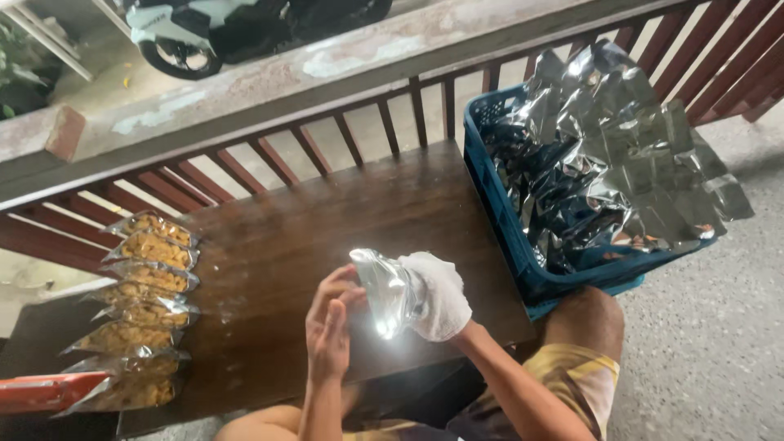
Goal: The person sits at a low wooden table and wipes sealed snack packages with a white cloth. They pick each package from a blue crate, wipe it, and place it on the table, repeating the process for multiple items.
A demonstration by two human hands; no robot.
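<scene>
My right hand [437, 296], wrapped in a white cloth, grips a shiny silver foil pouch [382, 290] over the dark wooden table [327, 220]. My bare left hand [331, 322] touches the pouch's left edge with its fingers half curled. The pouch looks flat; I cannot tell what is inside it. A blue plastic crate [506, 216] heaped with several more silver pouches [604, 155] stands on the table's right end, close to my right hand.
A row of several clear packets of yellow-brown snack [147, 282] lies along the table's left end, beside a red object [45, 390]. A red-brown wooden railing [269, 159] runs behind the table. Beyond it stands a scooter [204, 33]. My knee [588, 322] sits under the crate.
</scene>
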